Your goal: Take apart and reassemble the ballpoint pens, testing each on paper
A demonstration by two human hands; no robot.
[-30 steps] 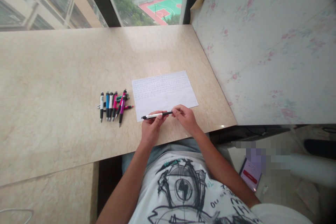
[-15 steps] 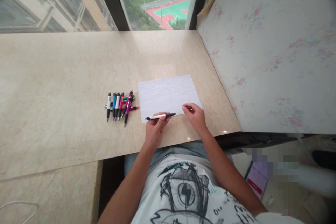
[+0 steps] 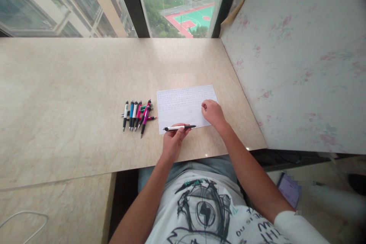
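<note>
i had the left hand point(image 3: 173, 143) gripping one slim white-and-black plastic-looking pen point(image 3: 171, 128), long axis left-right along the near edge of one white handwritten paper sheet point(image 3: 177, 116). tip pointed rightward; right hand point(image 3: 213, 112) sat just beyond it, fingers curled narrow, contents unclear. left of sheet i counted at least eight multicoloured pens point(image 3: 131, 116), overlapping.
</note>
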